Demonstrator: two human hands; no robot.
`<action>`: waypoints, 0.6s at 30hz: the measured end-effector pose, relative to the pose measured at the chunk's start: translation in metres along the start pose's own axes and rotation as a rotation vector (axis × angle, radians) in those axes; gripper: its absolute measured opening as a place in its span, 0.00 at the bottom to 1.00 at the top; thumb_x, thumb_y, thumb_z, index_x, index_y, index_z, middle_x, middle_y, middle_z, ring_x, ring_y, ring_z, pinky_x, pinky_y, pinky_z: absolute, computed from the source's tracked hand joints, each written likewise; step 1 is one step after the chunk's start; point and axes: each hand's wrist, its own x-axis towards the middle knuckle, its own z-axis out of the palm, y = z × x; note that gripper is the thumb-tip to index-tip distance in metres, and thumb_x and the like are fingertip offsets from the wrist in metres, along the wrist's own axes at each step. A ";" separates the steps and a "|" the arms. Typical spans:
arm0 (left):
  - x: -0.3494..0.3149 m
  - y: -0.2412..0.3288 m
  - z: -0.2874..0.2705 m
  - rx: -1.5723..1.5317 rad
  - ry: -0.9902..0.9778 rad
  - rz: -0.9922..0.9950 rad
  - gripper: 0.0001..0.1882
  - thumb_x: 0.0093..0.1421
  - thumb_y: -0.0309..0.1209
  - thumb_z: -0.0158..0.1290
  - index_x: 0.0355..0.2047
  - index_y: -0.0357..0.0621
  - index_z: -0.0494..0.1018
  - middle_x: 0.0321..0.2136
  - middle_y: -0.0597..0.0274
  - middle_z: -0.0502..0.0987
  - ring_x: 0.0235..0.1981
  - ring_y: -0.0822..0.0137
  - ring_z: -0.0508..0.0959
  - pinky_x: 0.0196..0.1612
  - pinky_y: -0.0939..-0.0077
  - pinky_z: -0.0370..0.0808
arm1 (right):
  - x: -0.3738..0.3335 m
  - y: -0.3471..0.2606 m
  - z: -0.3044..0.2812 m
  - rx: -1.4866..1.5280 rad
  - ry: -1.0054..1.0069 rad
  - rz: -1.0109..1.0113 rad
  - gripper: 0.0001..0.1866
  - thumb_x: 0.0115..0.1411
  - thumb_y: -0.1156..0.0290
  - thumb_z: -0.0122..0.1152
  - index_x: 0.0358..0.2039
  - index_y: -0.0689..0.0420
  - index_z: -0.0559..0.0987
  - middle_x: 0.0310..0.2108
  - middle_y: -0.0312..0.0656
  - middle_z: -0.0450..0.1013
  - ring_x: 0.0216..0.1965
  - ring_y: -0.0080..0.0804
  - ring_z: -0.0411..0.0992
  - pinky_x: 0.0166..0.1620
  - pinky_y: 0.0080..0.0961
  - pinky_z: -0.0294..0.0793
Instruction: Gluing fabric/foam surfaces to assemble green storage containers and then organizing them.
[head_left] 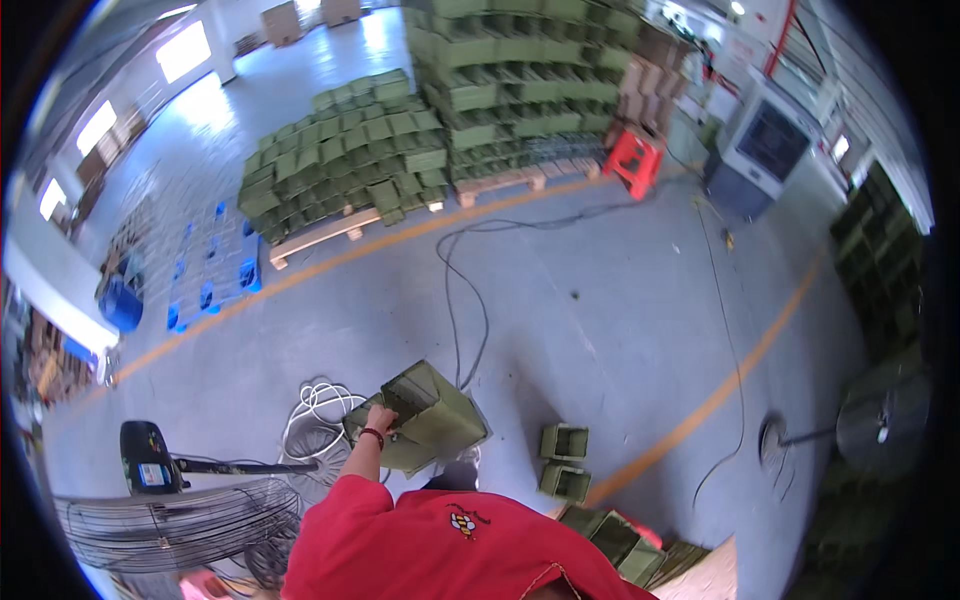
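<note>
Red fabric (440, 550) is filling the lower middle of the view, nearest the camera. From it the left hand (379, 417) is reaching forward, fingers curled over the rim of a green box (425, 415), gripping it. That box is tilting above the floor (600, 300), with a second green piece tucked under it; what lies inside is not showing. The right hand is not appearing anywhere. Two small green boxes (565, 462) are sitting open and empty just to the right. More boxes (620, 540) are crowding the lower edge. A white cable coil (315, 405) is lying left of the hand, beside a fan (180, 520). Far off, stacked boxes (350, 150) are resting on pallets.
</note>
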 end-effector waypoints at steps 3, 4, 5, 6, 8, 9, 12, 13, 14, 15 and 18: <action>0.021 0.002 0.005 -1.081 0.062 -1.180 0.11 0.47 0.28 0.59 0.24 0.28 0.75 0.18 0.48 0.76 0.17 0.53 0.78 0.17 0.65 0.74 | -0.013 -0.106 0.021 -0.022 -0.007 -0.133 0.10 0.50 0.75 0.52 0.30 0.59 0.81 0.29 0.46 0.77 0.28 0.37 0.76 0.25 0.36 0.76; 0.020 -0.003 0.003 -1.104 0.077 -1.188 0.11 0.47 0.28 0.59 0.24 0.28 0.75 0.18 0.48 0.76 0.17 0.53 0.78 0.17 0.65 0.74 | -0.016 -0.132 0.032 -0.041 -0.006 -0.187 0.10 0.50 0.75 0.52 0.30 0.59 0.80 0.29 0.46 0.77 0.29 0.38 0.76 0.25 0.37 0.75; 0.011 -0.008 0.005 -1.028 0.058 -1.241 0.12 0.47 0.28 0.59 0.25 0.28 0.75 0.19 0.46 0.77 0.18 0.52 0.79 0.18 0.64 0.74 | -0.018 -0.158 0.043 -0.066 -0.010 -0.239 0.10 0.50 0.75 0.52 0.30 0.59 0.80 0.30 0.46 0.76 0.29 0.38 0.75 0.26 0.37 0.75; 0.004 -0.013 0.007 -0.951 0.034 -1.293 0.12 0.47 0.28 0.59 0.25 0.27 0.75 0.21 0.44 0.77 0.19 0.51 0.79 0.19 0.63 0.75 | -0.021 -0.181 0.053 -0.092 -0.012 -0.289 0.10 0.50 0.74 0.52 0.30 0.60 0.80 0.30 0.46 0.76 0.30 0.38 0.75 0.27 0.37 0.75; 0.002 -0.023 0.009 -0.919 0.094 -1.354 0.11 0.48 0.27 0.56 0.24 0.26 0.75 0.21 0.41 0.77 0.20 0.49 0.80 0.20 0.61 0.75 | -0.027 -0.221 0.063 -0.153 -0.009 -0.377 0.10 0.51 0.74 0.52 0.31 0.60 0.80 0.31 0.47 0.76 0.31 0.39 0.75 0.28 0.37 0.75; 0.003 -0.027 0.008 -0.897 0.215 -1.391 0.11 0.48 0.26 0.53 0.23 0.25 0.75 0.21 0.40 0.77 0.20 0.49 0.80 0.21 0.61 0.76 | -0.031 -0.237 0.065 -0.189 -0.004 -0.417 0.10 0.51 0.74 0.52 0.31 0.60 0.80 0.31 0.47 0.76 0.31 0.39 0.75 0.29 0.37 0.75; 0.000 -0.047 0.005 -0.878 0.294 -1.427 0.12 0.47 0.25 0.48 0.23 0.23 0.74 0.21 0.38 0.77 0.21 0.46 0.80 0.23 0.61 0.76 | -0.052 -0.282 0.082 -0.292 -0.004 -0.523 0.10 0.51 0.73 0.52 0.32 0.61 0.80 0.32 0.48 0.76 0.33 0.40 0.75 0.31 0.37 0.74; -0.001 -0.049 0.004 -0.884 0.289 -1.451 0.12 0.47 0.25 0.49 0.23 0.23 0.74 0.21 0.38 0.77 0.21 0.46 0.80 0.23 0.61 0.77 | -0.061 -0.296 0.091 -0.326 -0.008 -0.555 0.10 0.52 0.73 0.52 0.32 0.61 0.80 0.32 0.48 0.76 0.34 0.41 0.75 0.32 0.38 0.74; 0.000 -0.057 0.003 -0.887 0.291 -1.474 0.12 0.46 0.25 0.49 0.24 0.23 0.74 0.21 0.37 0.77 0.21 0.46 0.80 0.24 0.60 0.77 | -0.075 -0.309 0.108 -0.355 -0.019 -0.588 0.10 0.52 0.73 0.52 0.32 0.61 0.79 0.33 0.48 0.76 0.34 0.41 0.75 0.33 0.38 0.74; 0.000 -0.063 0.001 -0.920 0.307 -1.500 0.11 0.47 0.25 0.50 0.24 0.23 0.74 0.21 0.38 0.77 0.20 0.48 0.80 0.23 0.60 0.77 | -0.089 -0.322 0.126 -0.383 -0.030 -0.618 0.10 0.52 0.73 0.51 0.32 0.61 0.79 0.33 0.49 0.76 0.35 0.41 0.75 0.33 0.38 0.74; -0.009 -0.088 0.000 -1.068 0.295 -1.582 0.09 0.47 0.24 0.52 0.25 0.26 0.74 0.20 0.43 0.76 0.19 0.53 0.79 0.22 0.62 0.76 | -0.142 -0.357 0.185 -0.459 -0.069 -0.701 0.11 0.52 0.72 0.51 0.33 0.62 0.79 0.34 0.49 0.76 0.36 0.43 0.74 0.35 0.38 0.73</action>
